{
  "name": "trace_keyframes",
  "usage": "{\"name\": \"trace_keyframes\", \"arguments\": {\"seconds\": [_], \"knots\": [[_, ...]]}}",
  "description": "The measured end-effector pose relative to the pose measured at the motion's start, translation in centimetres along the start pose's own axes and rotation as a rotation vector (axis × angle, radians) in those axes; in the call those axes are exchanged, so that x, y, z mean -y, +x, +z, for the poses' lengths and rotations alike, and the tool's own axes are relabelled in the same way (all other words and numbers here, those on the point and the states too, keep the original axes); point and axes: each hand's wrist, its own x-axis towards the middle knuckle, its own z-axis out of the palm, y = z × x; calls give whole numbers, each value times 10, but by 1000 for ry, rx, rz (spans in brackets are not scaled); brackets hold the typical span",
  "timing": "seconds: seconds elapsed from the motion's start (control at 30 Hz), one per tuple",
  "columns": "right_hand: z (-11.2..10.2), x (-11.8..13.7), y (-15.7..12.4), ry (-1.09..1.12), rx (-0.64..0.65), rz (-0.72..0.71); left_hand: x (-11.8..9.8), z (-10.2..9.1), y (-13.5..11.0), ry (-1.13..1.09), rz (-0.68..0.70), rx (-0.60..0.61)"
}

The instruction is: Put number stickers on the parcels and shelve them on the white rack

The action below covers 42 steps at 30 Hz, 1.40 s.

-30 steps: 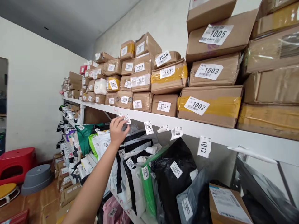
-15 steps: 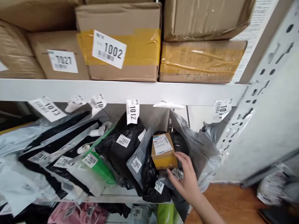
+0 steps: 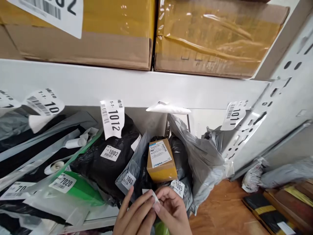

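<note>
1. The step in hand seems to be working a white label between both hands.
2. The right hand's thumb and forefinger appear to pinch its edge; the left hand's outermost finger stands apart, and whether the others grip is hidden.
3. The next move likely calls for a light, steady pinch.
4. The label sits below the small box; its visible strip slants down rightward, full long axis hidden.

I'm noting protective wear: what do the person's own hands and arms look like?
The left hand and right hand are bare, with no gloves or rings showing. The forearms lie outside the picture, so sleeves cannot be told.
</note>
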Motion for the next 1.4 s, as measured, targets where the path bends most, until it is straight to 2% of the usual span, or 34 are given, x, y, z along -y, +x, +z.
{"name": "trace_keyframes", "arguments": {"seconds": [0.07,0.13,0.33,0.4,0.57,0.63,0.73,0.83,0.97,1.1,1.23,1.33,1.4], "knots": [[1,-1,6,-23,-103,5,5,13,1,-60,-25,-31],[0,2,10,-32,-187,-18,9,18,5,-112,-37,-23],[-11,25,20,-15,-286,-45,23,2,26,-75,-91,173],[-18,34,23,8,-319,-59,30,2,30,-51,-77,243],[-23,59,22,13,-233,-3,49,25,32,34,-149,291],[-21,65,20,20,-221,28,55,36,34,51,-166,350],[-19,68,18,9,-224,45,59,47,36,60,-170,448],[-19,66,17,-16,-226,37,59,55,35,85,-165,496],[-21,62,18,-44,-222,32,57,65,29,113,-121,455],[-24,59,19,-73,-241,38,56,73,20,82,-176,414],[-26,56,20,-102,-258,42,56,64,17,-2,-261,447],[-27,50,18,-150,-249,-20,53,39,24,-75,-307,458],[-27,46,16,-203,-248,-80,48,18,33,-116,-292,371]]}}
